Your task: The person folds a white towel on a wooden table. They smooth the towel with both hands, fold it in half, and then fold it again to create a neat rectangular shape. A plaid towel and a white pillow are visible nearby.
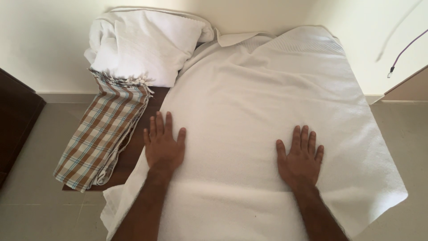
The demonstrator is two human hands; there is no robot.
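Left hand (163, 145) and right hand (301, 157) flat on white towel (249, 102), checked cloth (104, 131) beside.

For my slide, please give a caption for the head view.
Both hands, left hand and right hand, pressed flat on a spread white towel.

A white towel (267, 111); a brown, white and blue checked cloth (104, 134).

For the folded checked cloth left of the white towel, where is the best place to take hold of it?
Probably the near short end of the checked cloth, which overhangs the dark table. Come from the left with the left hand; the overhang lets fingers slip under all the folded layers.
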